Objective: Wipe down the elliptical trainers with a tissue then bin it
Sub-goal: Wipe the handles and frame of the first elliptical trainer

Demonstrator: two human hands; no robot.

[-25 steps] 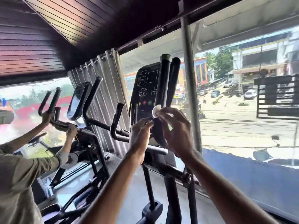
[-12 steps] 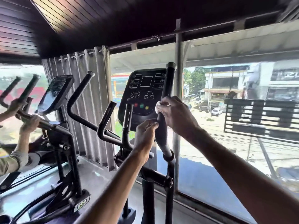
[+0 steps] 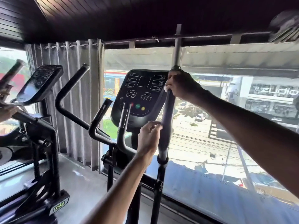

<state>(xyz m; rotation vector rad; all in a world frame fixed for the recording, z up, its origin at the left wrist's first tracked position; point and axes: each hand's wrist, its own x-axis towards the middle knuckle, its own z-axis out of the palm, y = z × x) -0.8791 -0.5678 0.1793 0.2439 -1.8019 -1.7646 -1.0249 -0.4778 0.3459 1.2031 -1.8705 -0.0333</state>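
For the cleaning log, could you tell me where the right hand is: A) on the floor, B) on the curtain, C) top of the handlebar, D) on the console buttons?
C: the right hand grips the upper end of the handlebar, above the left hand.

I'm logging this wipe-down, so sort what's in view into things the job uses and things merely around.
Job:
- tissue, pressed on the handlebar
- right handlebar
- console
- second trainer, to the left

Merely around:
- curtain
- window
- another person's hand
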